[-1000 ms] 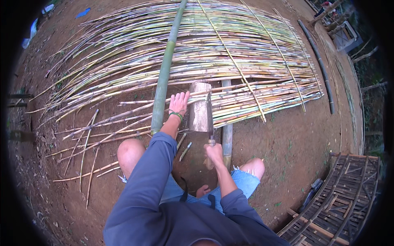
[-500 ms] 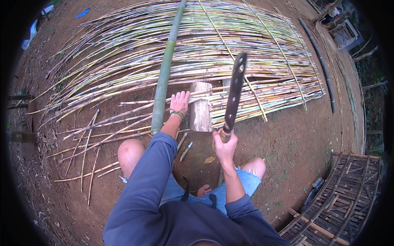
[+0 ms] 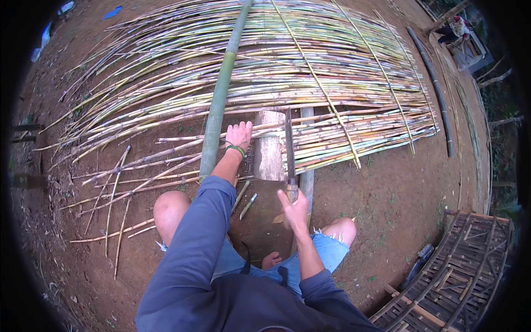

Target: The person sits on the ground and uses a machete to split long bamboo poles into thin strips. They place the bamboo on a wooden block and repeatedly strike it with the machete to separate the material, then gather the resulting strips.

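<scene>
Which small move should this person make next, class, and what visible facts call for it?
Perhaps lift the long dark metal knife with the bare right hand: it crosses the slender yellowish canes at the right edge of the pale wooden block, with the bare left hand clear of it.

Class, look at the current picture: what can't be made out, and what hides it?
All in the head view:
Left palm: hidden under the back of the left hand, so its grip on the canes is unclear.
Middle of the handle of the knife: covered by the right hand.
Far end of the thick green pole: cut off by the top edge.
Slatted rack: cut off by the bottom edge.
Distant person: too small to tell what they do.
</scene>
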`<state>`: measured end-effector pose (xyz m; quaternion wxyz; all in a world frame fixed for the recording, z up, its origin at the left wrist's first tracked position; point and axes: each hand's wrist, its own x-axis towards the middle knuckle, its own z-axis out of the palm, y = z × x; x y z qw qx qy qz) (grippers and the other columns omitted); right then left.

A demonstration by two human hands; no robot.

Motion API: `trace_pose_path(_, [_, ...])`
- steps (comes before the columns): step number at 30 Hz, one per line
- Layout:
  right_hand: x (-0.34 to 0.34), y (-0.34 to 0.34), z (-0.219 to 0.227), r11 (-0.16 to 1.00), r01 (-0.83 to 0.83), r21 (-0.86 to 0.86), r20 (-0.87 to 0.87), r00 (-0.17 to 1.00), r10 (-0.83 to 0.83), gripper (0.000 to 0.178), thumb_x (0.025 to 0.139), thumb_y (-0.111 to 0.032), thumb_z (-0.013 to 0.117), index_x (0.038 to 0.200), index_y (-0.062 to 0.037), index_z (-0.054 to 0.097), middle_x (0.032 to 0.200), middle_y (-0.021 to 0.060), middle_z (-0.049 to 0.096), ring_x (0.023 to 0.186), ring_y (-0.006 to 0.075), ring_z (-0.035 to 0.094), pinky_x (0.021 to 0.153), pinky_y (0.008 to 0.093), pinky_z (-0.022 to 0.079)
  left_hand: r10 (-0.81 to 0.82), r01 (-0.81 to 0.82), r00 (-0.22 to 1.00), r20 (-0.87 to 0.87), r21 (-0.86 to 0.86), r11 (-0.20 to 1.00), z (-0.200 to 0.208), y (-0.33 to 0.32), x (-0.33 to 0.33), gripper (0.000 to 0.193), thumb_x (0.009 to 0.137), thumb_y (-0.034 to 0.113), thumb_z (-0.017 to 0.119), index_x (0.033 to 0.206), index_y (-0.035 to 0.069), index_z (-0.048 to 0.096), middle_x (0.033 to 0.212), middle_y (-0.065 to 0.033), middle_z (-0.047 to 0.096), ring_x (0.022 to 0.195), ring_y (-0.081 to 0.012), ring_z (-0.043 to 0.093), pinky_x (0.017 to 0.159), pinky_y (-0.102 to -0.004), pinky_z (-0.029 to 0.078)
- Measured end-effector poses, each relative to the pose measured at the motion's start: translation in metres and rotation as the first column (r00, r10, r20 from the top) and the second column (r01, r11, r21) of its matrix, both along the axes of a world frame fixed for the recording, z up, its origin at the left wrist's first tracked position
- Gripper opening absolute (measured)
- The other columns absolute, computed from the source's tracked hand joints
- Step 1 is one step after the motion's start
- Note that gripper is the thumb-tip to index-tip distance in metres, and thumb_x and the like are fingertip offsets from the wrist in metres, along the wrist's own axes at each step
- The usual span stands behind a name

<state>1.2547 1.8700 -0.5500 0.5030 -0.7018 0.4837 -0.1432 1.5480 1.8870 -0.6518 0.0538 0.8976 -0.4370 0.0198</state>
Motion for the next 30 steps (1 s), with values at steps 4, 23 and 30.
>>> trace_pose_path(4, [0.055,-0.025,0.093,1.0,0.012,-0.025,0.298,0.954,-0.004,0.024,0.083,-0.017,0.08,0.085,-0.0021,0.061,0.068,-0.0004,0.057,0.062,0.0081,0.052,0.057,0.0283,0.043,0.032,-0.03,0.998,-0.053,0.024,0.999,-0.003,0.001,0.001,0.011,0.097,0.018,0.046,0.101,0.014,0.055,0.091,-0.0084,0.064,0.087,-0.0274,0.068,0.079,-0.0441,0.047])
trace_pose_path(23, [0.068,-0.019,0.132,0.992,0.115,-0.056,0.403,0.912,-0.084,0.012,0.083,-0.008,0.071,0.081,-0.0015,0.061,0.065,0.0002,0.058,0.059,0.0086,0.053,0.056,0.0278,0.043,0.04,-0.039,0.998,-0.045,0.008,0.999,-0.012,0.002,-0.005,0.01,0.097,0.018,0.046,0.098,0.016,0.056,0.09,-0.0079,0.064,0.084,-0.0261,0.068,0.08,-0.0436,0.045])
trace_pose_path(30, [0.033,-0.012,-0.041,0.952,-0.103,-0.289,-0.277,0.961,0.02,0.017,0.079,-0.012,0.069,0.091,0.0004,0.069,0.072,0.0111,0.066,0.072,0.0168,0.068,0.066,0.033,0.053,0.013,-0.012,0.992,-0.126,0.011,1.0,-0.013,-0.011,-0.007,0.012,0.097,0.017,0.044,0.1,0.014,0.055,0.094,-0.0109,0.065,0.086,-0.0288,0.067,0.08,-0.045,0.045])
